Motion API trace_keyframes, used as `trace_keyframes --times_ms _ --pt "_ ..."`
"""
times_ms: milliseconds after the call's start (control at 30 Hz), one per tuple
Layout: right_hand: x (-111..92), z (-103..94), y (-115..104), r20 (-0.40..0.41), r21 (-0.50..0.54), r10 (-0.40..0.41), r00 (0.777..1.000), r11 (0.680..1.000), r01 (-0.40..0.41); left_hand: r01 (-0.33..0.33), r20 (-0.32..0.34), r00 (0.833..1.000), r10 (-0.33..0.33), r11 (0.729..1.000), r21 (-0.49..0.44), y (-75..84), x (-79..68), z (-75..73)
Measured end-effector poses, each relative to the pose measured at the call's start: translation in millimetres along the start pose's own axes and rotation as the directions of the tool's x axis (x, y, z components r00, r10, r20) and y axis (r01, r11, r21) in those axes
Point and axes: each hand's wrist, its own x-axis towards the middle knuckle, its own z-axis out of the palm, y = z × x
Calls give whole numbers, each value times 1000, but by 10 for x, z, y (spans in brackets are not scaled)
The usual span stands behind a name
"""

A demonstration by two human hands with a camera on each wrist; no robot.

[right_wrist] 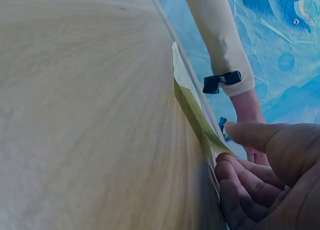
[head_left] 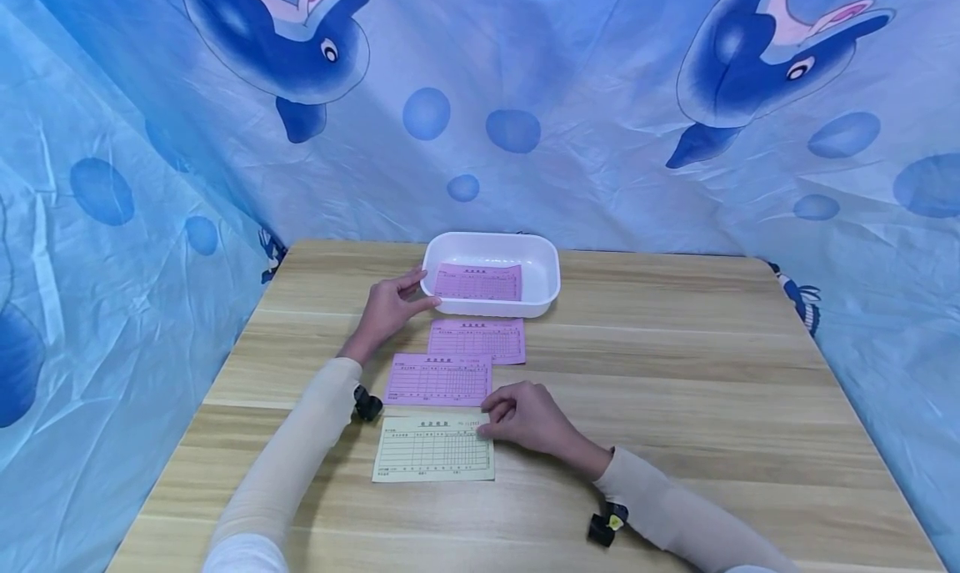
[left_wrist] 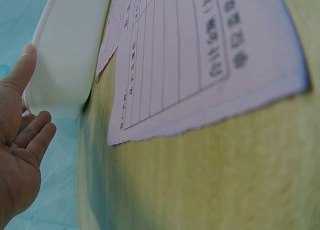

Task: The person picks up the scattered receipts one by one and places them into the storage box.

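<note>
A white plastic tray (head_left: pixel 541 277) stands near the far edge of the table, with a pink receipt slip (head_left: pixel 477 283) lying inside. My left hand (head_left: pixel 387 309) grips the tray's near left corner, thumb on the front side and fingers at the left end. Below the tray, a second pink slip (head_left: pixel 477 340) is partly covered by a third pink slip (head_left: pixel 437 380). Closest to me lies a pale yellow receipt slip (head_left: pixel 432 449). Its upper right corner is pinched between the thumb and fingers of my right hand (head_left: pixel 527 419); in the right wrist view that yellow slip (right_wrist: pixel 192 110) bends up off the table.
The wood-grain table (head_left: pixel 675 373) extends to both sides of the slips. A blue curtain (head_left: pixel 600 189) with dolphins hangs behind the table and along its sides. Black cameras (head_left: pixel 367 404) are strapped to both wrists.
</note>
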Motion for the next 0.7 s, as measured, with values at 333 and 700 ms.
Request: trace_keyframes --times_ms 333,700 --pt "-12 -30 42 10 -1 -29 1000 1000 30 15 5 1000 -15 1000 16 33 -7 -6" --pt "-16 -57 84 -9 119 9 1000 993 -8 17 11 1000 -17 1000 23 41 -6 -12"
